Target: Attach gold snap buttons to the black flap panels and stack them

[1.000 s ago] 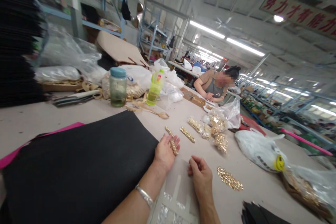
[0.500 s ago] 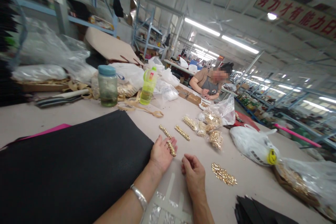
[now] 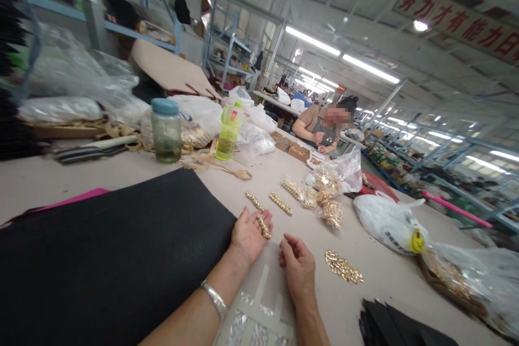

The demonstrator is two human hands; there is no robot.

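Palm up beside the corner of the black sheet, my left hand (image 3: 247, 239) holds a short row of gold metal pieces (image 3: 264, 226) across its curled fingers. My right hand (image 3: 299, 267) is just to the right, apart from the left, with thumb and fingers pinched together; whatever is between them is hidden. Beyond my left fingertips lie one gold row (image 3: 253, 200) and another gold row (image 3: 280, 204) on the table. A pile of loose gold pieces (image 3: 344, 267) lies right of my right hand.
A large black sheet (image 3: 117, 248) covers the table's left side. A blue-lidded jar (image 3: 166, 135) and a yellow-green bottle (image 3: 227, 132) stand behind it. Bagged gold pieces (image 3: 331, 213) and a white plastic bag (image 3: 385, 221) are to the right. Across the table a person (image 3: 320, 127) leans over boxes.
My hands stay nearly in place, the left still holding the gold row. The person across the table has raised one hand slightly. The view has shifted a little.
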